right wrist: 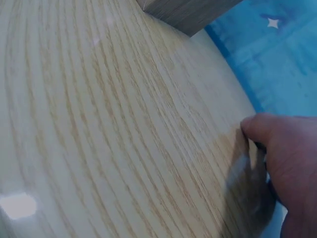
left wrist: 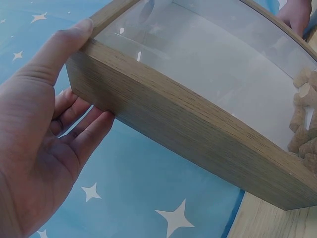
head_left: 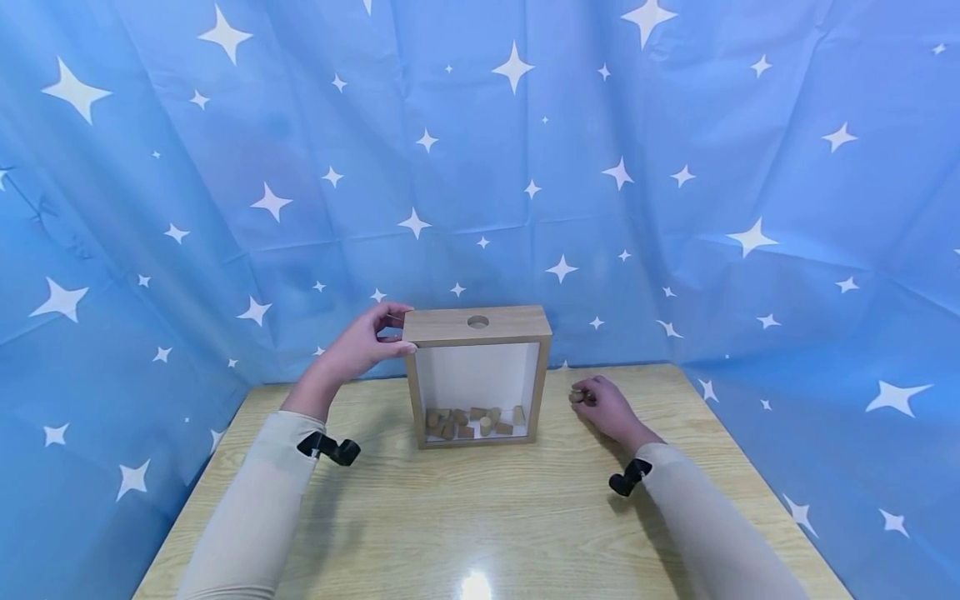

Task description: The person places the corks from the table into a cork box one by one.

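Note:
A wooden box frame (head_left: 442,327) with a clear front stands upright on the table; its top has a round hole (head_left: 477,322). Several corks (head_left: 472,421) lie at the bottom inside. My left hand (head_left: 367,342) grips the box's upper left corner. In the left wrist view the thumb (left wrist: 64,44) lies on the front edge and the fingers (left wrist: 84,129) reach behind the side wall (left wrist: 188,124). My right hand (head_left: 603,407) rests on the table just right of the box and pinches a cork (head_left: 576,397) at its fingertips. In the right wrist view the right hand (right wrist: 290,158) hides the cork.
The light wooden table (head_left: 480,517) reaches from the box to the near edge. A blue cloth with white stars (head_left: 525,167) hangs behind and drapes round both sides of the table. A small camera is strapped to each wrist.

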`<action>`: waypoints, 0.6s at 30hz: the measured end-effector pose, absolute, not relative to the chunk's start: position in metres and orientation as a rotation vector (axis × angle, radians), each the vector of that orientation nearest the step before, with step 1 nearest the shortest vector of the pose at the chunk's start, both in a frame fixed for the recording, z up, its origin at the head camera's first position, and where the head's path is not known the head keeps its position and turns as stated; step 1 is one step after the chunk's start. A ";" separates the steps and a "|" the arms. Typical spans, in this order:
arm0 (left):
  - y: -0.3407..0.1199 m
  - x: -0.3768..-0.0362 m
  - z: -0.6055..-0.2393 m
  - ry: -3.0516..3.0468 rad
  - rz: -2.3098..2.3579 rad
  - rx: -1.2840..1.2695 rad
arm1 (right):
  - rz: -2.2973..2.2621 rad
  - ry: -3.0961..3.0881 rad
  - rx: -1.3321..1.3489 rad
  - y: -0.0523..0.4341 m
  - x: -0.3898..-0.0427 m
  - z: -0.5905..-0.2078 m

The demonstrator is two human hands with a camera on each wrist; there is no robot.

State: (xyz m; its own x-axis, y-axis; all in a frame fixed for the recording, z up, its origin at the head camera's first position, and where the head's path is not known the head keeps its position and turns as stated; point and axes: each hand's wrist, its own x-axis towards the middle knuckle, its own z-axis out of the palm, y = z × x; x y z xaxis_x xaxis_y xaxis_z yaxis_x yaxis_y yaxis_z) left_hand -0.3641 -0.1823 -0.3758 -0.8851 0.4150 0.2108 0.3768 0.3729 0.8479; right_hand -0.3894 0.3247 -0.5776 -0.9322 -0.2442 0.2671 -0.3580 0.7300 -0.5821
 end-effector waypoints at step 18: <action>-0.182 -0.364 -0.377 2.553 1.586 0.749 | 1.089 -2.750 0.404 0.319 -0.383 -0.546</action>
